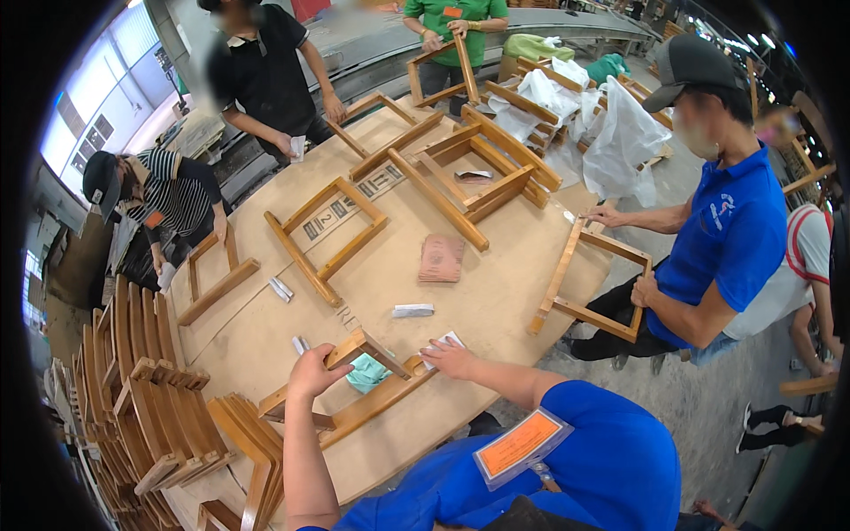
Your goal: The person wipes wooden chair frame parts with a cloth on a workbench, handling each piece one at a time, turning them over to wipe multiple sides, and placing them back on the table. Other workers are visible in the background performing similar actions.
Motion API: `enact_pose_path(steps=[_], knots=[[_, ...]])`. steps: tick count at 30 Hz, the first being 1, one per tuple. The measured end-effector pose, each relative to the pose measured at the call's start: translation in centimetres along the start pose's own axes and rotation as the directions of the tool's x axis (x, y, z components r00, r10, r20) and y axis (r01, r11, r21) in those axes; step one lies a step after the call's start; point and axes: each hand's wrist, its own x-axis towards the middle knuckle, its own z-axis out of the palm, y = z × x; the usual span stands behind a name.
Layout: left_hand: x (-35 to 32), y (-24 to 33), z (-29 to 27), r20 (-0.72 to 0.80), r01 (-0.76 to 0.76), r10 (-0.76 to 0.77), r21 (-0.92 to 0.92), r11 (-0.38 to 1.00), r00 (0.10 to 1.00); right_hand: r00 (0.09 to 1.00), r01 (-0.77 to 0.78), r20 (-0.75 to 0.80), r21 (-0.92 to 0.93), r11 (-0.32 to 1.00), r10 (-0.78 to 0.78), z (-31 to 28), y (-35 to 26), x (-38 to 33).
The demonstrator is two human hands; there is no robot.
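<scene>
Blue shirt (611, 442) nearest; wooden frame (379, 405), long axis lower-left to upper-right.

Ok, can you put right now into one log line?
left hand: grips wooden frame | right hand: holds white pad at frame's end | nearby: teal cloth, stack of pink sheets

One desk (500, 305), four co-workers (739, 234) around it: three, ten, eleven, twelve o'clock. Five wooden frames (381, 405) traceable: three, seven, nine, ten, twelve; overlapping ones near twelve defy counting. Three loose white strips (413, 310): six, eight, nine. One teal cloth (366, 377): seven. One pink sheet stack (440, 258): centre.
</scene>
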Motion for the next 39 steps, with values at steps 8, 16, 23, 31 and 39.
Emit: enact_pose_path(steps=[8,16,23,31,39], knots=[[0.6,-0.4,-0.1,-0.053,-0.046,0.046,-0.007,0.999,0.998,0.979,0.103,0.187,-0.084,0.991,-0.086,-0.9,-1.4,3.0],[1.2,-1.1,-0.1,-0.037,-0.026,0.026,-0.005,1.0,0.999,0.989,0.072,0.138,-0.121,0.99,-0.055,-1.7,0.7,1.7],[1.4,-0.9,-0.5,-0.011,0.015,-0.015,-0.007,1.0,1.0,0.987,0.105,0.132,-0.149,0.983,-0.086,0.5,-1.8,3.7],[1.8,-2.0,0.2,0.003,-0.034,0.034,-0.035,0.999,0.999,1.0,0.01,-0.001,-0.172,0.985,-0.011,1.8,-0.1,2.4],[0.9,-1.3,0.0,0.005,0.001,0.0,-0.032,0.999,1.0,0.998,0.046,0.041,-0.078,0.996,-0.043,-1.5,0.5,0.8]])
